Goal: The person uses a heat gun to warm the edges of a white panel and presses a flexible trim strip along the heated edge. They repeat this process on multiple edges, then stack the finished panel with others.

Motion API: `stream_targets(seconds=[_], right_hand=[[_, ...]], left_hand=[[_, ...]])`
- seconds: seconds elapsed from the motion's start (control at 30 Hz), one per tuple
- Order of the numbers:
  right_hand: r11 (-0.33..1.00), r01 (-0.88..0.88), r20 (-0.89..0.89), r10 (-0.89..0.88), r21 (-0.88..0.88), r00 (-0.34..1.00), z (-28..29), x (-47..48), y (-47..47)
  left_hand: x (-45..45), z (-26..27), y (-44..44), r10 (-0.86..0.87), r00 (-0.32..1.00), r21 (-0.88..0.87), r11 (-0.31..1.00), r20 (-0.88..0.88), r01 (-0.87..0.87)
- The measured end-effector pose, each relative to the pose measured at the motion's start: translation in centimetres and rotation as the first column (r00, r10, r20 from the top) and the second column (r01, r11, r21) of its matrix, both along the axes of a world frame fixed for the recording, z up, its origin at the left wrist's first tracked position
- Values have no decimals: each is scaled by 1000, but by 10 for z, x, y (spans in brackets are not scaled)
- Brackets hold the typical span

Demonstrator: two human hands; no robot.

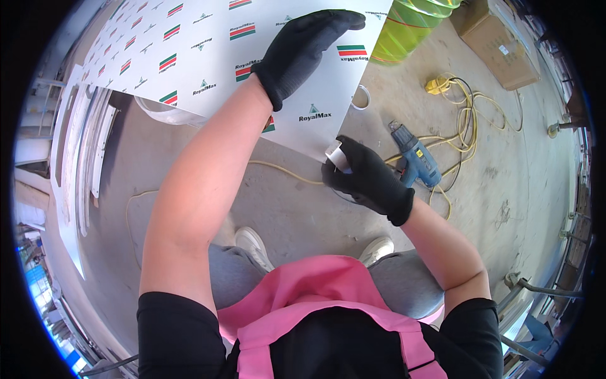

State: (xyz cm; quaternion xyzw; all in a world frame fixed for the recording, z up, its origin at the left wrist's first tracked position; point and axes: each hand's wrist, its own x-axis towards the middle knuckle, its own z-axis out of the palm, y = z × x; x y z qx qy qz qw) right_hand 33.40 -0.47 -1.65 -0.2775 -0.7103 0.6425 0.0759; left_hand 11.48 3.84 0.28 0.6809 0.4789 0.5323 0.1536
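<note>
A large white panel (289, 102) with a film of repeated printed logos stretches before me, one corner pointing towards me. My left hand (303, 54), in a black glove, lies extended over its face near the right edge, fingers together. Whether it presses down is hard to see. In my right hand (369, 177), also black-gloved, is a white roll of tape (337, 155) between thumb and fingers. The roll is at the panel's near corner, partly covered by the glove.
On the concrete floor (293, 203) to the right lies a blue heat gun (419, 154) beside a coiled yellow cord (466, 128). Further back are a cardboard box (497, 47) and a yellow-green wrapped object (407, 28). White strips (75, 161) stand at left; a white ring (361, 98) lies beyond the panel.
</note>
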Motion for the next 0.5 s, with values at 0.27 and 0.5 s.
stream_targets(seconds=[0.27,0.5], right_hand=[[899,43,-94,-94,-436,991,4,-5,12],[982,-157,-162,138,-106,977,-4,7,27]], left_hand=[[7,20,-8,-2,982,-276,959,190,55],[11,26,-8,10,986,-302,952,166,41]])
